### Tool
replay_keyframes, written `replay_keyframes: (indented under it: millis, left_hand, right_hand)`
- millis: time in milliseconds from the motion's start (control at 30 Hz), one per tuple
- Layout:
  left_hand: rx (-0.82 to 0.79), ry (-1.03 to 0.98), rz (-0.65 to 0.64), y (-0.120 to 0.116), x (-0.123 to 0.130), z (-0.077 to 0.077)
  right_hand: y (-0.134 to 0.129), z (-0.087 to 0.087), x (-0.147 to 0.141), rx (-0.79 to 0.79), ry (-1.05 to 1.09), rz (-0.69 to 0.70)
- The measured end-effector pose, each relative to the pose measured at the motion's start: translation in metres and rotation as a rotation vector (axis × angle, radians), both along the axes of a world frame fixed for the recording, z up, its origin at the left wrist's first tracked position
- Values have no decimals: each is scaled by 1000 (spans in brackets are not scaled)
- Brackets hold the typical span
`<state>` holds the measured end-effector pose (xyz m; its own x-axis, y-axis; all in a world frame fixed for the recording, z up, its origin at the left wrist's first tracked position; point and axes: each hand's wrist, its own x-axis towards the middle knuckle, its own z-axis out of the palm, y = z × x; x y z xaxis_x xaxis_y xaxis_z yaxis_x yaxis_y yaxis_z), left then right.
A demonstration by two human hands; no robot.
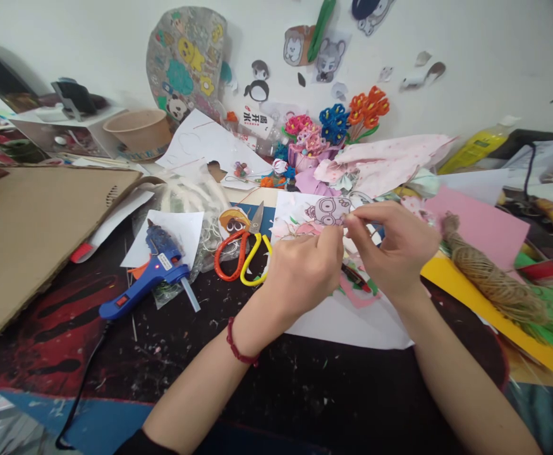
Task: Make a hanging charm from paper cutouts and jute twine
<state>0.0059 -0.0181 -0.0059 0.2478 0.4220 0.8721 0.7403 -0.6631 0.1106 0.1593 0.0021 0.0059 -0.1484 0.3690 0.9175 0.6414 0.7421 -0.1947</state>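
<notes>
Both of my hands meet over a white sheet (352, 325) strewn with paper scraps. My right hand (392, 246) pinches the right edge of a small paper cut-out (329, 208), a cartoon face with big round glasses. My left hand (304, 268), a dark red cord round its wrist, is closed just below the cut-out. What lies between its fingertips is hidden. Left of that hand are scissors (244, 253) with one red and one yellow handle, beside a yellow-capped cartoon cut-out (233, 221).
A corded blue glue gun (160, 272) rests on white paper at the left, near a cardboard sheet (43, 227). A twine roll (489, 272) and coloured paper (480, 221) lie right. Pipe-cleaner flowers (333, 123) and a clay-coloured pot (138, 129) stand at the back.
</notes>
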Motion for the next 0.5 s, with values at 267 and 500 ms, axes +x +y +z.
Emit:
replay_keyframes:
  millis: [267, 500]
  left_hand:
    - [6, 7, 12, 0, 0, 0]
    - [15, 0, 13, 0, 1, 0]
  right_hand:
    - [0, 0, -1, -19, 31, 19]
    - [-1, 1, -2, -31, 37, 18]
